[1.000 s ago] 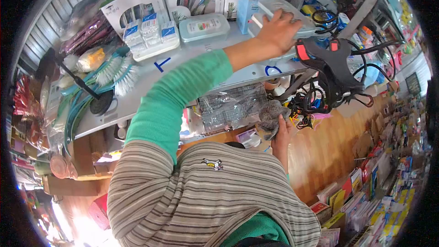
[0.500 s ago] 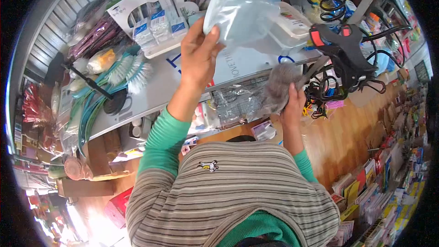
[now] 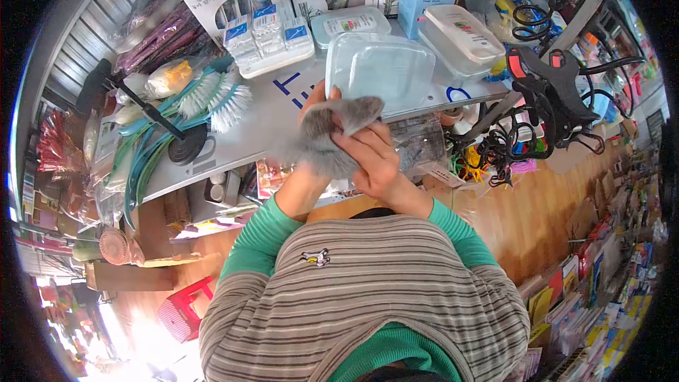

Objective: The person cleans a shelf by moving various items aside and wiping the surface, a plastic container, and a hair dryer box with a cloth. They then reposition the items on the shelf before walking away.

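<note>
My left hand (image 3: 311, 99) grips the near left edge of a clear pale-blue plastic container (image 3: 382, 67), tilted above the shelf. A grey fuzzy cloth (image 3: 339, 124) covers much of that hand. My right hand (image 3: 375, 159) pinches the cloth in front of the container, its fingers bent. Part of the cloth hangs blurred over my left wrist. Behind the container a lidded box (image 3: 350, 22) lies on the shelf, and another lidded container (image 3: 463, 39) stands to its right.
Small white packs (image 3: 265, 32) sit in a tray at the back left. Brushes with blue-green handles (image 3: 212, 102) lie on the left of the shelf (image 3: 283, 92). A black holder with red pads (image 3: 548, 92) and cables juts out at the right. Boxed goods line the back.
The container has come down and nearer, in my left hand. My right hand has moved left and up with the cloth, from beside the shelf edge to the container.
</note>
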The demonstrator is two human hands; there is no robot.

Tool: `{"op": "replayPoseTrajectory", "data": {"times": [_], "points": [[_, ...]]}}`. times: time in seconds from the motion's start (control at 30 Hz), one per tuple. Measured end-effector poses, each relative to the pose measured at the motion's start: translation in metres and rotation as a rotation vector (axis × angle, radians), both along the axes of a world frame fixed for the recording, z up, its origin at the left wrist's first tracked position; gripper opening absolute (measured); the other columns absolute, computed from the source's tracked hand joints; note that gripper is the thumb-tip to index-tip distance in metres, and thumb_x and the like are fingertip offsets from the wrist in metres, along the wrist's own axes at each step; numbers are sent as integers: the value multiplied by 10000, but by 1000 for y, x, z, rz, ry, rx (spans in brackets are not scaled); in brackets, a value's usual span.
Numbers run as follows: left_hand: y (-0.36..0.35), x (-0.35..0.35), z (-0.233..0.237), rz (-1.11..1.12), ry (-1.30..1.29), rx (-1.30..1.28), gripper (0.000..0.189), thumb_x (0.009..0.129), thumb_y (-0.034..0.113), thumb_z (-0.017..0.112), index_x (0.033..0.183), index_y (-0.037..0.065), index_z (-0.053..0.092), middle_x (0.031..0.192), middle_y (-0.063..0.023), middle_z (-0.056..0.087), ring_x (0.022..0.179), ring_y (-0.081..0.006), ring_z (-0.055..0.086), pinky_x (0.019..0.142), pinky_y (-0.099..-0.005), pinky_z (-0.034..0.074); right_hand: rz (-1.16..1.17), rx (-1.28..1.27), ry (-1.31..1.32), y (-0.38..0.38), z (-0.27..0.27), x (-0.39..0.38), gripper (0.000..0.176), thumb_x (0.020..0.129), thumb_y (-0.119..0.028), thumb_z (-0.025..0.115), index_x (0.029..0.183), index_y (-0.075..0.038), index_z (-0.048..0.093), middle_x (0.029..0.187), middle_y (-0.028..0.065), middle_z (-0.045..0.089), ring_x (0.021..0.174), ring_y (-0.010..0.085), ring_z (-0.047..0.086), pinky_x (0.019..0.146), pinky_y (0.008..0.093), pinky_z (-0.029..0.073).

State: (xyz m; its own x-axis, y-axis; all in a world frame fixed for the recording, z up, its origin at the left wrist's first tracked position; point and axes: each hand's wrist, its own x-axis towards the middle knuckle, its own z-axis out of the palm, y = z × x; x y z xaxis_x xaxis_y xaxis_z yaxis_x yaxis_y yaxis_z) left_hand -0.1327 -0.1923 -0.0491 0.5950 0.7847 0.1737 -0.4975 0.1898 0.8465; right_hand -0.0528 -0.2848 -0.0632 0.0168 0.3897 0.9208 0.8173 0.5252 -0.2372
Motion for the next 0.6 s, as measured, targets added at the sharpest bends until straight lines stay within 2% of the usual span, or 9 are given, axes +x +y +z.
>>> {"op": "replayPoseTrajectory", "data": {"times": [0.07, 0.13, 0.17, 0.23, 0.27, 0.3, 0.37, 0.43, 0.6], "points": [[8, -1, 5, -8, -91, -22, 299, 869, 119, 520, 1144, 9, 479, 982, -64, 587, 866, -146, 577, 729, -281, 494, 124, -133, 133, -13, 1, 13, 293, 794, -156, 469, 1025, -9, 574, 998, 174, 573, 976, 336, 519, 901, 429, 361], [17, -14, 11, -2, -156, -8, 322, 838, 98, 559, 1137, -4, 495, 1019, -77, 582, 905, -172, 573, 778, -274, 470, 283, 32, 898, -16, -28, 36, 299, 811, -158, 449, 1040, -2, 562, 1007, 130, 575, 982, 254, 528, 897, 389, 376], [24, -24, 14, -3, -158, -10, 322, 838, 98, 559, 1137, -4, 495, 1019, -77, 582, 905, -172, 573, 778, -274, 470, 644, 224, 1482, -25, -47, 65, 520, 763, -357, 514, 1155, -19, 467, 1064, 95, 552, 972, 258, 538, 937, 384, 362], [37, -40, 19, 21, -71, 526, 376, 786, 92, 617, 1134, -6, 516, 1068, -110, 574, 974, -211, 557, 803, -285, 459, -243, 72, 993, -31, -22, 90, 429, 792, -258, 495, 1139, -5, 480, 1064, 121, 557, 1004, 249, 523, 935, 375, 363], [33, -46, 37, -55, -35, 656, 410, 731, 75, 656, 1117, -7, 544, 1097, -146, 561, 1019, -241, 533, 837, -315, 445, -248, 68, 990, -34, -12, 99, 429, 792, -258, 495, 1139, -5, 480, 1064, 121, 557, 1004, 249, 523, 935, 375, 363], [38, -46, 44, -107, -6, 872, 398, 699, 88, 673, 1076, 2, 580, 1091, -170, 562, 1050, -261, 510, 850, -327, 433, -110, 58, 997, -37, -2, 105, 380, 802, -193, 477, 1124, 8, 491, 1063, 133, 560, 1010, 241, 521, 926, 358, 369], [41, -52, 42, -187, 146, 1029, 382, 685, 134, 683, 1026, -18, 602, 1114, -210, 528, 1059, -319, 500, 904, -391, 394, 24, 49, 1005, -36, 19, 110, 336, 812, -128, 459, 1110, 20, 502, 1061, 144, 563, 1015, 232, 520, 917, 342, 374], [35, -50, 36, -206, 204, 1058, 364, 663, 89, 682, 1015, 16, 619, 1098, -183, 539, 1061, -299, 497, 872, -369, 413, -57, -92, 500, -31, 43, 106, 346, 780, 9, 338, 1066, 46, 529, 1057, 125, 568, 956, 189, 535, 879, 283, 387], [40, -51, 23, -243, 222, 1115, 364, 621, 19, 687, 981, 49, 644, 1093, -145, 528, 1050, -272, 499, 838, -351, 435, 15, -398, 443, 24, 50, 108, 285, 837, -125, 459, 1064, 27, 543, 1044, 146, 581, 952, 229, 550, 848, 285, 405]]}}
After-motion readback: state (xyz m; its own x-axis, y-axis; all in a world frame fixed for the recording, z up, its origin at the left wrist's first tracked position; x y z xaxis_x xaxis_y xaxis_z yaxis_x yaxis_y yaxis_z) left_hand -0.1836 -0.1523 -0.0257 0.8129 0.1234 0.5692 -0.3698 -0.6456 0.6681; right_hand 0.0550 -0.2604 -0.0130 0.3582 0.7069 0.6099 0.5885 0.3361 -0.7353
